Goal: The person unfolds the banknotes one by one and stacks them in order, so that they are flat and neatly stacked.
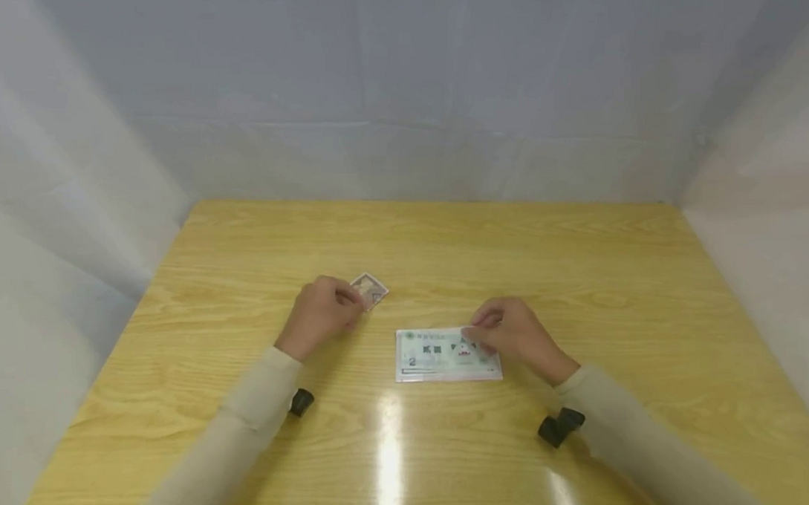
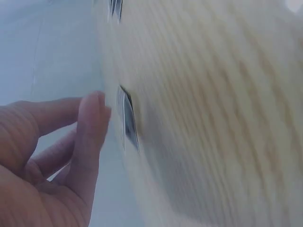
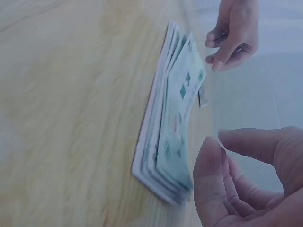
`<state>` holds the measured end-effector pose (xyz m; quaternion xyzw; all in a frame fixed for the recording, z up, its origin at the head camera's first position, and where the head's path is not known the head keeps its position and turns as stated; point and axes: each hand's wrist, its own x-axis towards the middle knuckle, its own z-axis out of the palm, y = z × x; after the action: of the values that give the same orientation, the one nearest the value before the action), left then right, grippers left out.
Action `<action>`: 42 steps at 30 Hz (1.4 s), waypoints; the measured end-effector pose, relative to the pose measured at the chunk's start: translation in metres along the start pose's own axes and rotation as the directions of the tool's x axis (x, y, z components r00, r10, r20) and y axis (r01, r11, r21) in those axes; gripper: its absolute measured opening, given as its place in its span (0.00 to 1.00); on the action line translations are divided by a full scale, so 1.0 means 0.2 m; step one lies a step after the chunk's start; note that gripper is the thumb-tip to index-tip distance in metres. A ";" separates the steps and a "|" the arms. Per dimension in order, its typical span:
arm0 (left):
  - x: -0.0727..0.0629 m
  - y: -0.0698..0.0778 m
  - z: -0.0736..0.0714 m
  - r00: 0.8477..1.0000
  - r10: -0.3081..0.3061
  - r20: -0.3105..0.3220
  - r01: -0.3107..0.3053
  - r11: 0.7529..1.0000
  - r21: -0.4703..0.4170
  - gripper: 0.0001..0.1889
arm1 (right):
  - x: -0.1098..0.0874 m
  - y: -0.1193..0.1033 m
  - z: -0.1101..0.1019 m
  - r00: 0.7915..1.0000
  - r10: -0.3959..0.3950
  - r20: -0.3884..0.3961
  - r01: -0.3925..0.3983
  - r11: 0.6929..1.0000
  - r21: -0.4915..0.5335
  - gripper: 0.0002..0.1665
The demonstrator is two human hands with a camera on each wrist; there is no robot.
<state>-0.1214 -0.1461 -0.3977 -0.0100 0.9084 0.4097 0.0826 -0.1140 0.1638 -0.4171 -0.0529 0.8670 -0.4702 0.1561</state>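
A stack of green printed notes (image 1: 444,358), like paper money, lies on the table with slightly fanned edges. At its upper right corner is my right hand (image 1: 509,334), fingers bent; in the right wrist view its thumb (image 3: 208,163) and forefinger tips nearly meet beside the top note (image 3: 177,109), with nothing visible held. Farther left, a small stamp-like paper piece (image 1: 371,290) lies turned at an angle. My left hand (image 1: 322,313) is beside it, partly covering it. In the left wrist view the thumb and forefinger tips come together a little apart from the thin pieces (image 2: 127,116).
Underneath is a light wooden table (image 1: 578,266) with glare near its front. A pale sheet (image 1: 410,97) hangs behind it, with more on both sides. Black wrist devices (image 1: 560,427) hang below the beige sleeves (image 1: 238,432).
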 end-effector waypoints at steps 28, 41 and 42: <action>0.17 -0.05 -0.03 0.988 -0.131 0.085 0.143 0.980 -0.140 0.09 | 0.32 -0.21 0.18 0.982 0.153 0.112 -0.180 0.940 0.290 0.19; 0.19 -0.01 0.07 0.987 -0.135 0.089 0.154 0.956 -0.250 0.08 | 0.37 -0.24 0.21 0.980 0.187 0.061 -0.193 0.849 0.491 0.19; 0.19 0.00 0.08 0.987 -0.136 0.087 0.155 0.952 -0.264 0.08 | 0.37 -0.24 0.21 0.980 0.188 0.060 -0.192 0.843 0.503 0.19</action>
<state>-0.1566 -0.1330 -0.4147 -0.0741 0.8377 0.5224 0.1411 -0.1734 0.0854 -0.4151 0.0741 0.7134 -0.6632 0.2138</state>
